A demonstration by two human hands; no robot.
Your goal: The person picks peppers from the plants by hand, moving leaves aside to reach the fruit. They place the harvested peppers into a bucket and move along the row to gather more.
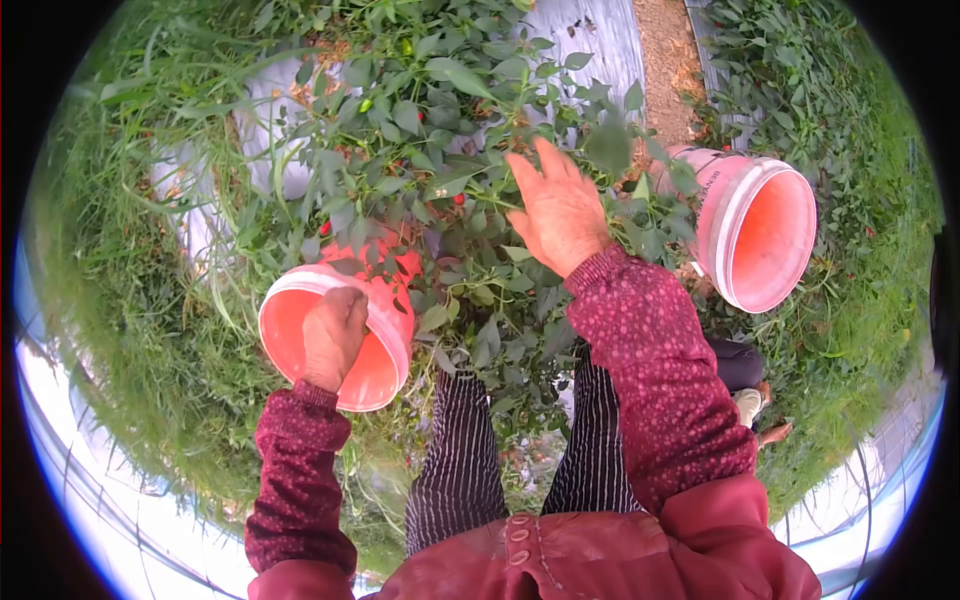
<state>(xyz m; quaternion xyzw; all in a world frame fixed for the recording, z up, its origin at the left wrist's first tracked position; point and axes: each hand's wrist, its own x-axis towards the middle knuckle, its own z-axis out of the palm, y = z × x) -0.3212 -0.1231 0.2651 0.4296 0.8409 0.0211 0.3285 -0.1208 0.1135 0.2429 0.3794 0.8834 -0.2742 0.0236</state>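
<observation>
Green pepper plants [450, 170] with a few small red peppers [459, 199] fill the middle of the view. My right hand [560, 207] is over the leaves with its fingers spread, and nothing shows in it. On the left, my left hand [335, 337] is closed at the mouth of a pink bucket [390, 310]. What its curled fingers hold, if anything, is hidden. The bucket leans among the plants with its opening facing me, and leaves cover part of its side.
A second pink bucket [730, 210] lies tilted at the right, its mouth towards me. Behind it runs a strip of bare soil [668, 70] beside pale plastic sheeting [590, 45]. Part of another person [745, 385] shows at the lower right. Tall grass [130, 250] borders the left.
</observation>
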